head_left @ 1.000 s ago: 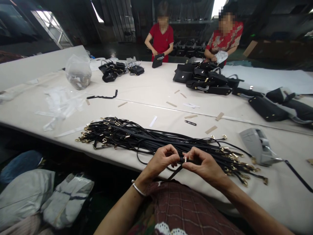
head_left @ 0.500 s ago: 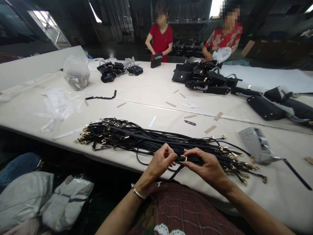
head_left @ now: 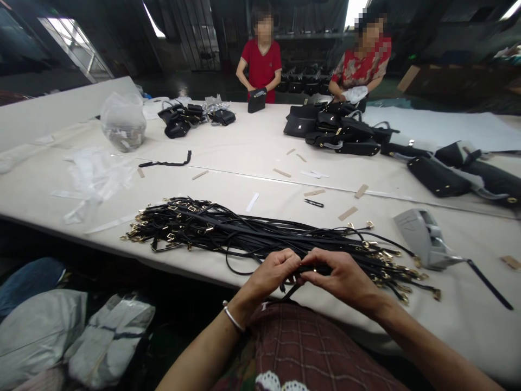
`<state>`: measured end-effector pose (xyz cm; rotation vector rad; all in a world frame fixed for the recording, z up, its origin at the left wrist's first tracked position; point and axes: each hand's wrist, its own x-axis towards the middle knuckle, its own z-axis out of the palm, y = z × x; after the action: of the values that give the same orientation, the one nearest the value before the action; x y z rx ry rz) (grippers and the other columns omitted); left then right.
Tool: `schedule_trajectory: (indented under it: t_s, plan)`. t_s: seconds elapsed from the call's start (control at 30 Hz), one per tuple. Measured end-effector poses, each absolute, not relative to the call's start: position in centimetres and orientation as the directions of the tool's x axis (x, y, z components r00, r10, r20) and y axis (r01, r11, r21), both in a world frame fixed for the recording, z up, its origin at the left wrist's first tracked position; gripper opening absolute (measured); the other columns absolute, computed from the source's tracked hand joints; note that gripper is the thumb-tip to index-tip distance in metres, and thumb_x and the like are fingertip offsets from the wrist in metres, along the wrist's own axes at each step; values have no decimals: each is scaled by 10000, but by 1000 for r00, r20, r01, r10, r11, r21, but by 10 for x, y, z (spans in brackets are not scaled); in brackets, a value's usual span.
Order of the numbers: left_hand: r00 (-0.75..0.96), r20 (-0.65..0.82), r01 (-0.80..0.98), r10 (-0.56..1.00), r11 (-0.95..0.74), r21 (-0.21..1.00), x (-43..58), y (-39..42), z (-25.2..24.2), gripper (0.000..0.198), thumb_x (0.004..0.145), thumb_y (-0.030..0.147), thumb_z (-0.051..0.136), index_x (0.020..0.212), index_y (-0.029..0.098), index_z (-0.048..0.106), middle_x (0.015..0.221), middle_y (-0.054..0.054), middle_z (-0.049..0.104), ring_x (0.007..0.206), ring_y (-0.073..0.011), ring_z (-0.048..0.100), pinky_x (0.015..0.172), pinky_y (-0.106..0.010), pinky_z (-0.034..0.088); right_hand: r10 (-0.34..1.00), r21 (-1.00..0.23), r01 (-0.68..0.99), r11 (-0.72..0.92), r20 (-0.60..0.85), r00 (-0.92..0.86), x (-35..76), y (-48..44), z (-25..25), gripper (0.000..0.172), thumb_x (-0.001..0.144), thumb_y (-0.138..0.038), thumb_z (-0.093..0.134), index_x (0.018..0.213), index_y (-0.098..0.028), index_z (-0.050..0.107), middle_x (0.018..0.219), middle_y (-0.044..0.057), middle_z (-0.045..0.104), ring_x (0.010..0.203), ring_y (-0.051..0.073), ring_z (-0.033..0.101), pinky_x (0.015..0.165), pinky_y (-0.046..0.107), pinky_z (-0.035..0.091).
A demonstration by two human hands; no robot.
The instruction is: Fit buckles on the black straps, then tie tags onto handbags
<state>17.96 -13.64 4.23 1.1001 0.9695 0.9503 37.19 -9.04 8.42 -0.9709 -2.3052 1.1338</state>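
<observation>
My left hand (head_left: 280,271) and my right hand (head_left: 334,274) meet at the table's near edge, both closed on one black strap (head_left: 291,291). A gold-coloured metal piece shows between the fingers of the right hand. Part of the strap hangs below the hands toward the apron (head_left: 309,336); the fingers hide the rest. Just beyond them lies a long pile of black straps (head_left: 244,231), with gold clasps and buckles at both ends.
A grey tape dispenser (head_left: 423,239) stands at the right, thread snips (head_left: 313,203) lie behind the straps. Black handbags (head_left: 342,130) are heaped farther back, near two people in red. At the left are a clear plastic bag (head_left: 123,122) and white strips (head_left: 95,176).
My left hand has moved right and closed in against the right hand at the strap. The hand gap is gone. Across the table, the white wrapping in one person's hands is lower.
</observation>
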Motion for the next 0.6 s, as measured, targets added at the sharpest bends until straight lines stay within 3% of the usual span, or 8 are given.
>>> schedule_trajectory:
  t_s: [0.13,0.3,0.37,0.47,0.53,0.6]
  plan:
    - [299,-220,-257,929,300,918,162,-134,37,414,867,546,577,863,134,613,657,-36,639,612,-131,547,625,-244,408,813,-821,484,304,-41,-581,391,-78,85,120,766,-305,743,843,-226,698,814,-8,697,756,165,633,692,260,477]
    - [255,-273,-229,928,332,915,142,-132,31,394,822,518,641,842,124,647,587,3,594,531,-96,504,557,-212,346,815,-919,383,95,-149,-560,415,-68,73,195,752,-343,767,774,-199,636,812,13,682,805,187,644,751,288,498]
    - [248,-257,-220,934,313,924,139,-132,32,367,824,491,648,826,124,656,584,20,557,520,-80,481,538,-202,316,759,-942,333,-52,-254,-599,417,-68,73,234,732,-346,791,831,-196,642,773,-5,660,735,164,632,697,274,494]
    - [236,-234,-251,943,291,923,138,-129,38,329,803,456,677,793,129,644,645,28,522,527,-67,461,516,-197,304,607,-927,281,-248,-375,-700,416,-69,74,392,789,-425,746,1088,-189,653,825,16,681,765,163,639,730,288,498]
    - [253,-219,-267,942,286,920,138,-128,41,322,780,438,702,762,125,629,741,13,532,544,-63,479,522,-199,339,540,-910,295,-290,-410,-735,416,-70,74,440,849,-478,672,1161,-170,650,859,44,695,800,171,641,777,311,498]
    - [269,-210,-274,940,283,919,138,-126,44,319,767,420,713,729,119,612,827,-4,542,556,-59,497,526,-202,361,525,-895,333,-297,-444,-726,415,-72,70,415,851,-479,664,1112,-157,681,808,35,683,752,164,626,755,310,496]
